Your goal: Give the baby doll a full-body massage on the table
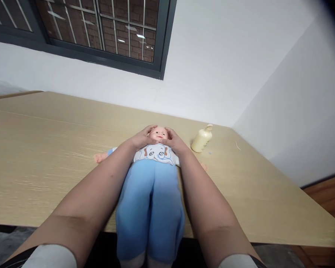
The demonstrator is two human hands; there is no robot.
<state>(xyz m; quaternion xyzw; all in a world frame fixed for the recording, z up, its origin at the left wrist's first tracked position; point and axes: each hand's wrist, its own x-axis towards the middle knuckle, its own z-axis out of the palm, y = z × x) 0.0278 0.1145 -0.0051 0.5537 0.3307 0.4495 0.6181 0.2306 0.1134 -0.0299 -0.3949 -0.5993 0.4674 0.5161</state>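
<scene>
A baby doll (152, 182) lies on its back on the wooden table, its legs hanging over the front edge. It wears blue trousers and a white top with an elephant face on the chest. My left hand (143, 138) is wrapped round the left side of the doll's head, thumb near the chin. On the opposite side, my right hand (173, 140) cups the head in the same way. The doll's arm at the left shows past my forearm; the other is mostly hidden behind my right arm.
A cream pump bottle (201, 139) stands on the table (254, 193) to the right of the doll's head. Farther right lies a thin pale strip (238, 145). Behind the table rises a white wall with a dark-framed, barred window (100, 33).
</scene>
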